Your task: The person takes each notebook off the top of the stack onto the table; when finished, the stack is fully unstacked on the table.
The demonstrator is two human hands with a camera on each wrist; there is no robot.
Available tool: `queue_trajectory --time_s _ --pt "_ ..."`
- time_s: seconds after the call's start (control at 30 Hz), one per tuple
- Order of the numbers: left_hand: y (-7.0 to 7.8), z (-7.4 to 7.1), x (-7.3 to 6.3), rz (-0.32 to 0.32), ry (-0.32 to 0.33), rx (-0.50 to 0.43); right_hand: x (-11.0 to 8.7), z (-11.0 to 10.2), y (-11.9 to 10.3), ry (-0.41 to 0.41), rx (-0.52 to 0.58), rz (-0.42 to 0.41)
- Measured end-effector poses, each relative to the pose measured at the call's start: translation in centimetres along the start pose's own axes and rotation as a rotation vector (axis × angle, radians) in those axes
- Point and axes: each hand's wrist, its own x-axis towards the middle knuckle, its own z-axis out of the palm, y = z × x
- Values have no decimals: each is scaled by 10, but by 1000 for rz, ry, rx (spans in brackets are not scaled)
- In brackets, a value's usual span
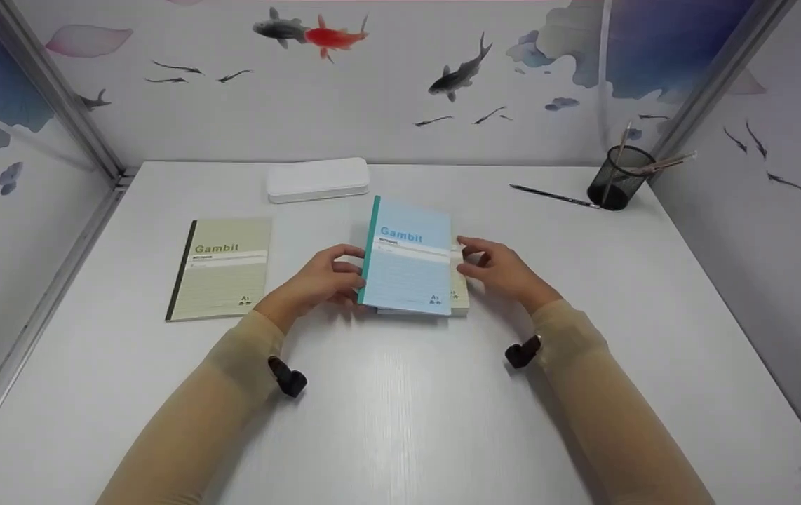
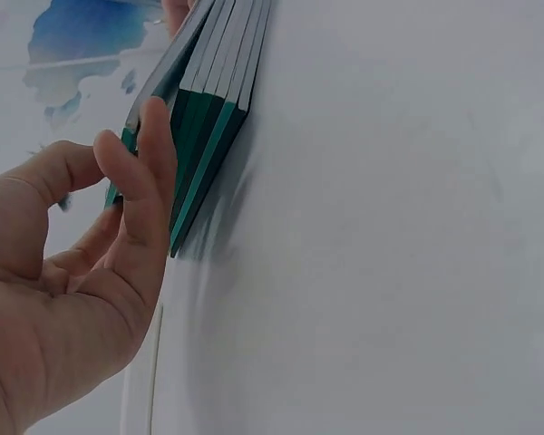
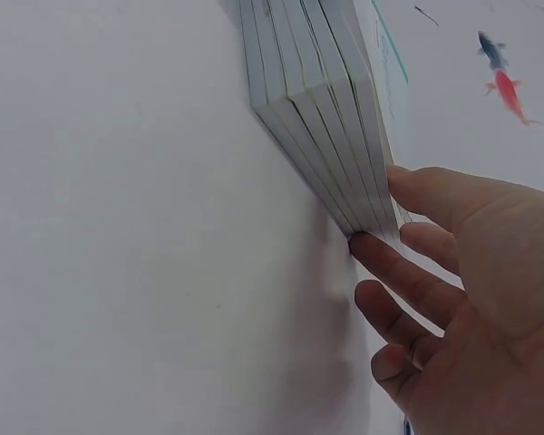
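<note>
Tan sleeves (image 1: 169, 421) reach in from 7 and 5 o'clock over the white table (image 1: 386, 421); 12 o'clock is the wall side.

Left hand (image 1: 316, 277): fingers bent, pinching the blue notebook (image 1: 407, 256) at its teal spine. Right hand (image 1: 506, 270): fingers bent, thumb and fingertips holding the 3 o'clock edge of the notebook stack (image 3: 326, 127). How firmly it grips, I cannot tell.

Blue notebook position: above the stack, spine side raised, leaving a gap over the green spines below. Its long axis runs roughly 12 to 6, and a strip of beige cover shows past its 3 o'clock edge.

Key relation, in my judgement: the notebook lies at 3 o'clock from the left fingers, which touch it, and at 9 o'clock from the right fingers. The left hand is therefore the nearer one. Contact between the right fingers and the blue cover is unclear.

Surrounding items: green notebook (image 1: 225, 273) at 9 o'clock, white case (image 1: 318, 181) at 11, pencil (image 1: 555, 196) and mesh cup (image 1: 614, 182) at 2.
</note>
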Motion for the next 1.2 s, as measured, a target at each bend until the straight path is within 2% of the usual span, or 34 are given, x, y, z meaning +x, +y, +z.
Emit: queue_trajectory --time_s 0.3,0.63,0.77,0.87,1.0,1.13,1.2 --pt "-6 -23 -18 -4 21 -92 -1 2 -3 -1 6 29" --pt "-15 -75 -52 -8 107 -83 0 2 -2 -2 -9 11" --pt "-18 -91 -63 -19 140 -62 0 1 -2 3 -12 6" --pt "-21 -96 -67 -37 147 -52 0 1 -3 6 -15 6" --pt "-24 -97 -67 -71 141 -25 -1 1 -4 2 -17 3" --pt "-25 -95 -65 -95 152 81 -1 1 -4 0 -22 0" --pt "-25 -95 -63 -101 159 162 -1 1 -4 3 -22 4"
